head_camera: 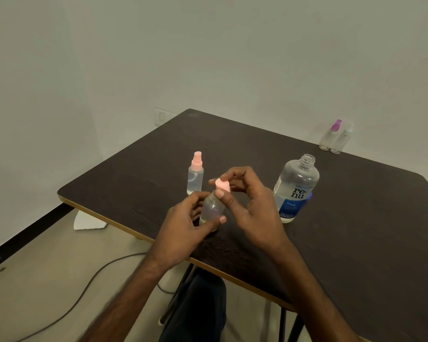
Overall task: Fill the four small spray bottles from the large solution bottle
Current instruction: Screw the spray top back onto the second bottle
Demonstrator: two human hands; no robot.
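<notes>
My left hand (183, 230) grips a small clear spray bottle (211, 209) that stands on the dark table (356, 218). My right hand (250, 198) pinches its pink spray cap (223, 185) at the bottle's neck. Just behind stands a second small spray bottle (195, 175) with a pink cap on, holding clear liquid. The large solution bottle (295, 190) with a blue label stands uncapped to the right of my hands. At the table's far right edge stand two more small bottles, one with a purple cap (329, 135) and one with a clear cap (341, 140).
The table's near edge runs diagonally under my forearms. A grey cable (84, 287) lies on the floor at the left. A white block (88, 222) sits on the floor under the table's left corner. A wall stands close behind the table.
</notes>
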